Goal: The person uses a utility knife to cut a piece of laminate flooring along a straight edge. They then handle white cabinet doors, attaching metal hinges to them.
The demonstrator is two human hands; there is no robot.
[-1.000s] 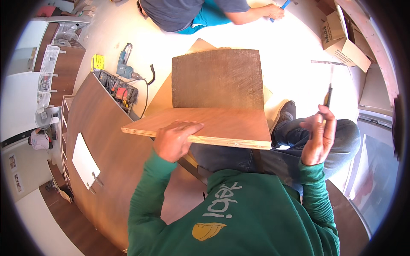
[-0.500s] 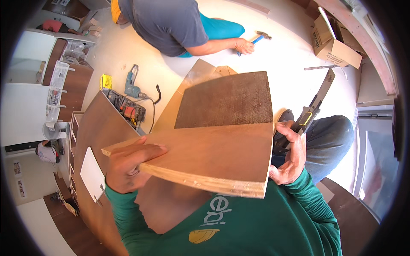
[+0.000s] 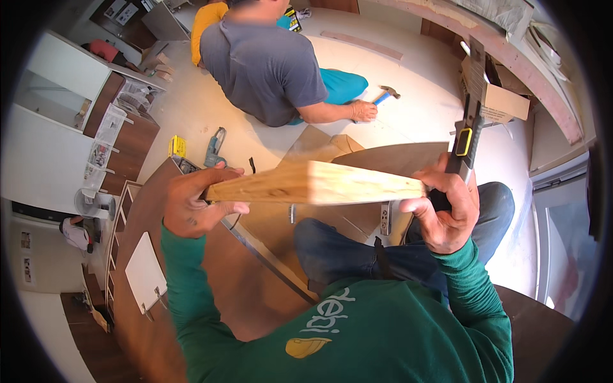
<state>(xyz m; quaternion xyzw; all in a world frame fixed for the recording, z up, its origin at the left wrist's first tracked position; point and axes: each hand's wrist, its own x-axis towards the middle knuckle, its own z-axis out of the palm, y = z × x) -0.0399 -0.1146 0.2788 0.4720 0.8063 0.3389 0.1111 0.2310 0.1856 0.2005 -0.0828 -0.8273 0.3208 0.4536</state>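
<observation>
Both of my hands hold up a thick brown-faced plywood board (image 3: pixel 268 183), its pale raw edges turned toward me and a corner near the middle. My left hand (image 3: pixel 199 203) pinches its left end, thumb below and fingers above. My right hand (image 3: pixel 454 210) grips the right end between thumb and fingers. Also in that hand is a black utility knife (image 3: pixel 465 142) with a yellow-rimmed slider, pointing up and away from me. Beyond the board shows a brown panel surface (image 3: pixel 399 157); whether it joins the board I cannot tell.
Ahead, a person (image 3: pixel 262 70) sits on the floor with a hammer (image 3: pixel 385 96) in hand. A power drill (image 3: pixel 216 147) and yellow box (image 3: pixel 177 147) lie at left. Close by are a large brown panel (image 3: pixel 137 214) and a white sheet (image 3: pixel 145 271). A cardboard box (image 3: pixel 504 103) stands far right.
The board has been turned from showing its broad brown face to showing its edges. My left hand has risen, and the knife has moved up with my right hand. My view has shifted.
</observation>
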